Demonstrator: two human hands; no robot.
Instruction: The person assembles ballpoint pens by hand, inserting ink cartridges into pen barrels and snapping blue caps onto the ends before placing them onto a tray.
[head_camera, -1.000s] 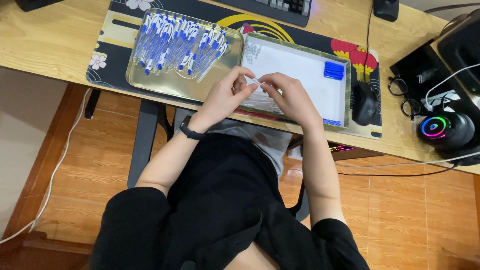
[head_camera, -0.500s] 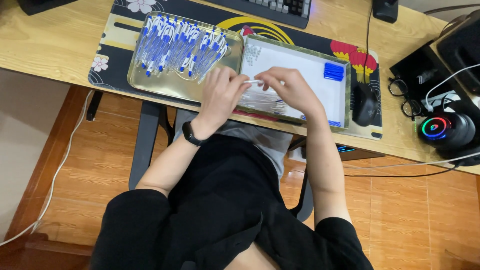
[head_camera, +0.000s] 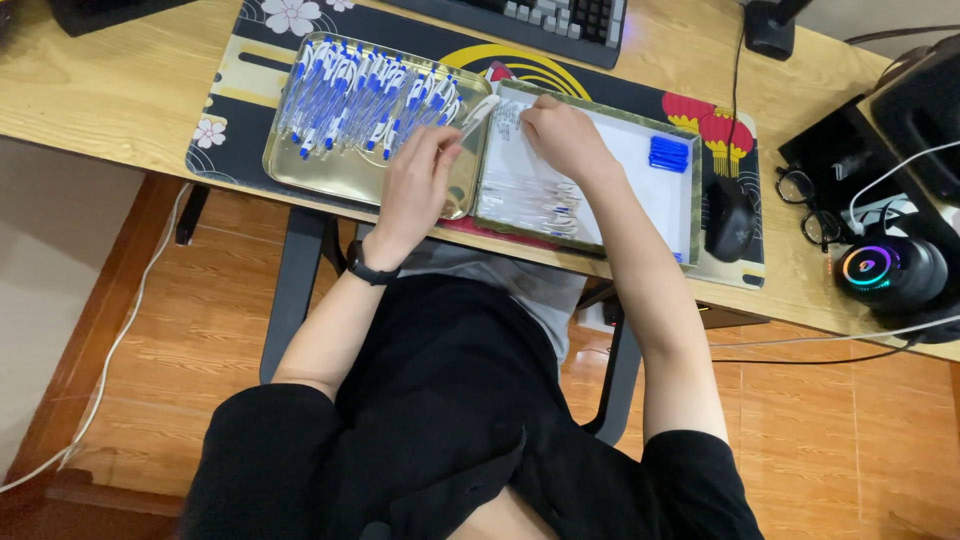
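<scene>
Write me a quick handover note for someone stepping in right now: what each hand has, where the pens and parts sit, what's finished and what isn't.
Left hand: holds a slim white pen piece over the gold metal tray.
Right hand: fingers reach into the white-lined green tray, on the clear pen parts; grip cannot be told.
Done: a heap of blue-and-white pens lies in the gold tray.
Left: clear parts and a stack of small blue caps remain in the white tray.

One head camera looks steeply down from above the seated person, near, facing the desk (head_camera: 120, 90) at the far edge; lap fills the near part.
</scene>
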